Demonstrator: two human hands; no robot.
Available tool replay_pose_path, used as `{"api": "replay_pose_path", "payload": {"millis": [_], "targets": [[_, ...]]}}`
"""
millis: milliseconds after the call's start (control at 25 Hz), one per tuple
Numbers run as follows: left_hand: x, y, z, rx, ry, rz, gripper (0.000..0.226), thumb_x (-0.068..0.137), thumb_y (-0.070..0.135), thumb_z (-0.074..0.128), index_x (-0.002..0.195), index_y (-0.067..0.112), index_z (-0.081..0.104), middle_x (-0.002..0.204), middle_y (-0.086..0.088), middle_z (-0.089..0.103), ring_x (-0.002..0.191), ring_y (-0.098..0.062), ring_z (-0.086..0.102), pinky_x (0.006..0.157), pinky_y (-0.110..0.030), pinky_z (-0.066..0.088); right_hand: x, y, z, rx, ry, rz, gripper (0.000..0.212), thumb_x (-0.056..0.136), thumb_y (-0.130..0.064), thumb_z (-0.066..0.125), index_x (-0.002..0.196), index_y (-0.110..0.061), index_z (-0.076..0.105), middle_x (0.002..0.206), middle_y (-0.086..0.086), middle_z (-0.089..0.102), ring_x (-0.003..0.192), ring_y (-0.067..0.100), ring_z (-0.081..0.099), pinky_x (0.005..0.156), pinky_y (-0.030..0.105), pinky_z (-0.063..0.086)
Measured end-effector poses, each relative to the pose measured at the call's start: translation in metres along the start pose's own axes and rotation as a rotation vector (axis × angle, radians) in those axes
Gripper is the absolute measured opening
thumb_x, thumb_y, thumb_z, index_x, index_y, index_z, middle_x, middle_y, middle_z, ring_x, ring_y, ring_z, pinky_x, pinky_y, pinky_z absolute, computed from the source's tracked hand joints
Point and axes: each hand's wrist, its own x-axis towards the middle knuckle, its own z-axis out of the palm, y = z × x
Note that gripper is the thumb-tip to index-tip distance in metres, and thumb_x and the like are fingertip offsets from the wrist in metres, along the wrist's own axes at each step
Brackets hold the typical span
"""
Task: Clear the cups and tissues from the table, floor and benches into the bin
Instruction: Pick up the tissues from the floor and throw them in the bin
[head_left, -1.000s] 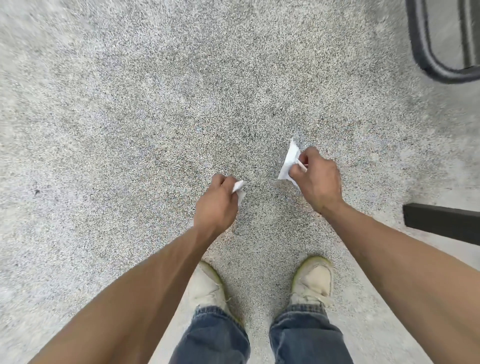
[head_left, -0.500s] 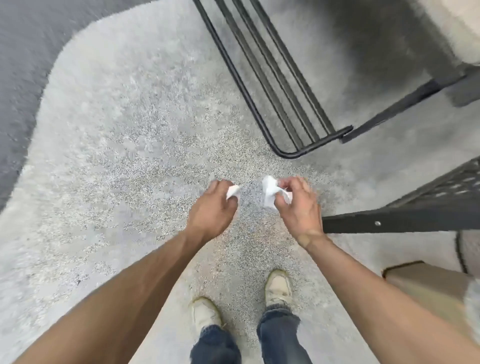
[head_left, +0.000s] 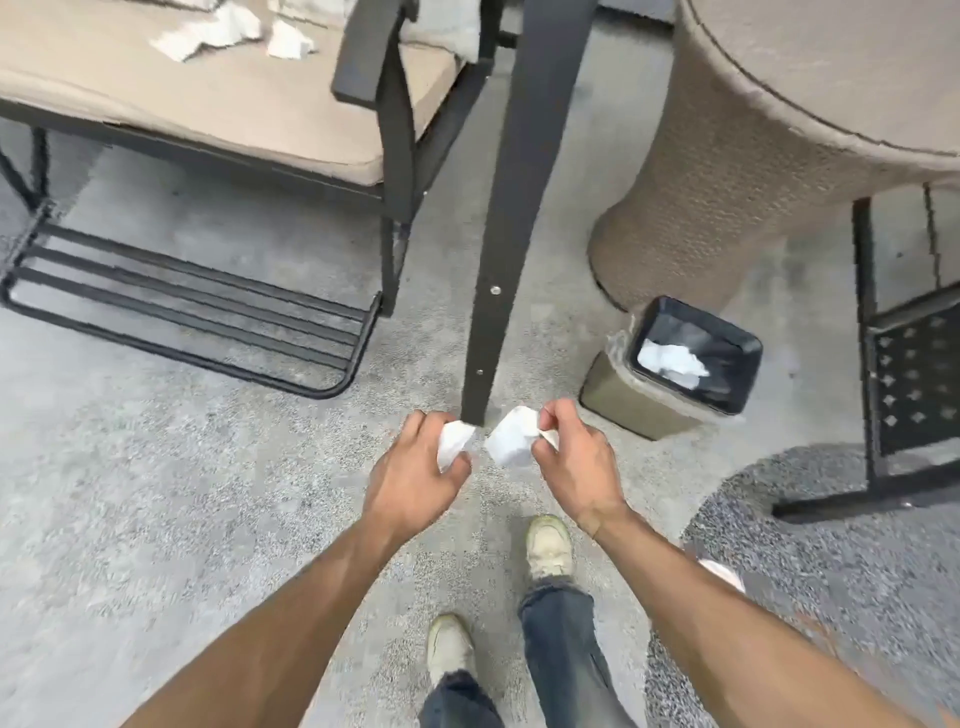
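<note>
My left hand (head_left: 415, 475) is closed around a small crumpled white tissue (head_left: 453, 441). My right hand (head_left: 574, 457) pinches a larger white tissue (head_left: 511, 440) just beside it. Both hands hang in front of me above the concrete floor. The bin (head_left: 670, 410), olive with a black liner, stands on the floor ahead and to the right of my right hand, with white tissue (head_left: 672, 358) inside it. More crumpled tissues (head_left: 228, 26) lie on the beige bench cushion (head_left: 208, 98) at the top left. A white object (head_left: 724, 574) lies on the floor by my right forearm.
A black metal post (head_left: 511, 208) rises straight ahead of my hands. The bench has a black frame and a slatted footrest (head_left: 197, 312) on the left. A round wicker table (head_left: 769, 130) stands at the upper right, with a black metal chair (head_left: 914, 395) at the far right.
My view has swung up from bare floor to the bench, post, table and bin. Both hands still grip their tissues and have come closer together as I stepped forward.
</note>
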Motion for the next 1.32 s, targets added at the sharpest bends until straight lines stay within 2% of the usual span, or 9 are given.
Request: {"api": "replay_pose_path", "payload": {"millis": [120, 320, 520, 680, 800, 1000, 1120, 1200, 1320], "targets": [[0.008, 0.076, 0.032, 0.032, -0.107, 0.162, 0.033, 0.089, 0.04, 0.053, 0.119, 0.033, 0.041, 0.112, 0.008, 0.042, 0.091, -0.023, 0.056, 0.076, -0.038, 0.047, -0.044, 0.061, -0.062, 0.047, 0.168, 0.093, 0.012, 0.09, -0.023, 0.046, 0.097, -0.022, 0.036, 0.069, -0.007, 0.047, 0.057, 0.02, 0.045, 0.056, 0.034, 0.035], [0.004, 0.21, 0.129, 0.166, -0.292, 0.409, 0.042, 0.089, 0.041, 0.053, 0.128, 0.03, 0.041, 0.125, 0.006, 0.043, 0.103, -0.025, 0.055, 0.077, -0.035, 0.042, -0.125, 0.174, -0.144, 0.088, 0.301, 0.403, 0.032, 0.081, -0.013, 0.055, 0.098, -0.028, 0.032, 0.088, -0.001, 0.053, 0.066, 0.022, 0.055, 0.057, 0.038, 0.047], [-0.018, 0.304, 0.255, 0.25, -0.469, 0.557, 0.044, 0.087, 0.039, 0.056, 0.127, 0.027, 0.043, 0.124, 0.002, 0.045, 0.105, -0.029, 0.057, 0.085, -0.04, 0.047, -0.203, 0.309, -0.179, 0.096, 0.364, 0.693, 0.04, 0.084, -0.016, 0.067, 0.105, -0.027, 0.035, 0.095, -0.005, 0.052, 0.065, 0.012, 0.051, 0.052, 0.025, 0.033], [-0.029, 0.348, 0.336, 0.328, -0.54, 0.595, 0.044, 0.087, 0.039, 0.057, 0.127, 0.027, 0.042, 0.122, 0.003, 0.044, 0.103, -0.026, 0.058, 0.08, -0.036, 0.045, -0.25, 0.396, -0.187, 0.252, 0.382, 0.834, 0.048, 0.083, -0.019, 0.072, 0.101, -0.035, 0.031, 0.1, -0.003, 0.058, 0.068, 0.008, 0.057, 0.058, 0.028, 0.048], [-0.022, 0.36, 0.39, 0.389, -0.578, 0.609, 0.046, 0.087, 0.038, 0.059, 0.128, 0.027, 0.042, 0.12, 0.003, 0.045, 0.1, -0.025, 0.059, 0.081, -0.036, 0.046, -0.257, 0.449, -0.18, 0.319, 0.385, 0.88, 0.047, 0.082, -0.028, 0.074, 0.104, -0.037, 0.033, 0.102, -0.007, 0.059, 0.074, 0.011, 0.062, 0.064, 0.034, 0.057], [0.0, 0.339, 0.469, 0.515, -0.646, 0.611, 0.049, 0.087, 0.037, 0.061, 0.129, 0.026, 0.041, 0.119, 0.002, 0.046, 0.098, -0.023, 0.059, 0.082, -0.036, 0.049, -0.244, 0.512, -0.127, 0.285, 0.337, 0.883, 0.044, 0.088, -0.045, 0.062, 0.124, -0.037, 0.04, 0.106, -0.007, 0.061, 0.069, 0.013, 0.062, 0.057, 0.028, 0.053], [0.019, 0.314, 0.514, 0.544, -0.667, 0.618, 0.048, 0.086, 0.037, 0.062, 0.128, 0.026, 0.04, 0.114, 0.004, 0.045, 0.093, -0.021, 0.058, 0.077, -0.036, 0.051, -0.232, 0.547, -0.084, 0.241, 0.308, 0.938, 0.039, 0.09, -0.05, 0.056, 0.125, -0.038, 0.045, 0.107, -0.008, 0.058, 0.067, 0.01, 0.058, 0.052, 0.023, 0.045], [0.032, 0.293, 0.545, 0.574, -0.683, 0.624, 0.05, 0.085, 0.037, 0.064, 0.127, 0.025, 0.04, 0.112, 0.006, 0.042, 0.088, -0.018, 0.057, 0.072, -0.033, 0.049, -0.221, 0.571, -0.05, 0.234, 0.312, 0.958, 0.037, 0.09, -0.049, 0.056, 0.124, -0.04, 0.047, 0.111, -0.005, 0.06, 0.063, 0.008, 0.059, 0.048, 0.023, 0.041], [0.054, 0.254, 0.593, 0.607, -0.696, 0.631, 0.053, 0.086, 0.04, 0.066, 0.13, 0.026, 0.04, 0.113, 0.007, 0.043, 0.087, -0.015, 0.055, 0.07, -0.032, 0.052, -0.197, 0.609, 0.006, 0.24, 0.273, 1.001, 0.044, 0.09, -0.032, 0.062, 0.132, -0.034, 0.048, 0.122, 0.002, 0.062, 0.069, 0.012, 0.061, 0.053, 0.022, 0.047]]}}
